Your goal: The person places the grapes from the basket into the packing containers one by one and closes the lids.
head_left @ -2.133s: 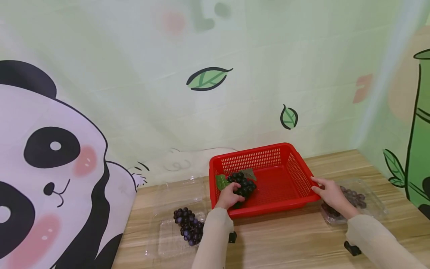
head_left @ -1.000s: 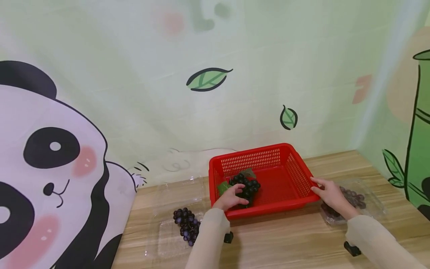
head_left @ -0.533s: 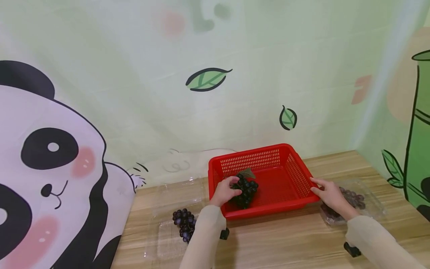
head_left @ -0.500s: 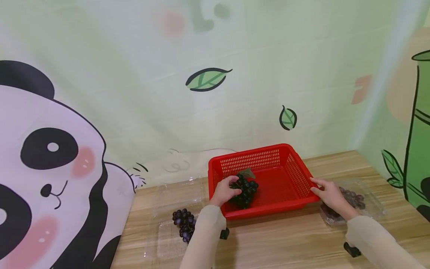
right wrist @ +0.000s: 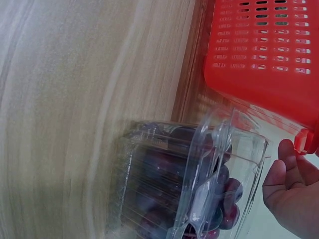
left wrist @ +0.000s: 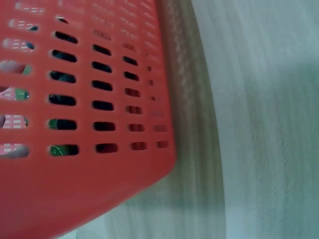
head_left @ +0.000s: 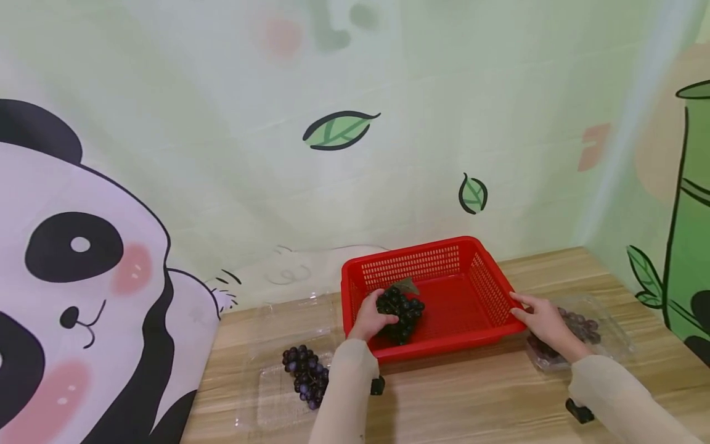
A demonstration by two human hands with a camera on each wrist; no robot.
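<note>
Grapes (head_left: 400, 312) lie at the left of the red basket (head_left: 488, 288), near its front wall. Left hand (head_left: 368, 317) has fingers curled round the bunch. Right hand (head_left: 542, 316) rests straight-fingered on the basket's right rim, steadying it.

Judgement: grip low under the bunch, not by single berries; keep the rim pinned while lifting.

Outward: loose bunch (head_left: 306, 375) on a clear tray (head_left: 266, 401), left; closed clamshell (right wrist: 199, 189), right.

1. The left hand (head_left: 367, 319) grips a dark grape bunch (head_left: 400, 311) inside the red basket (head_left: 444, 259).
2. The right hand (head_left: 540, 317) rests on the basket's right rim.
3. Another grape bunch (head_left: 306, 375) lies in an open clear box (head_left: 266, 394) on the bench (head_left: 477, 394).
</note>
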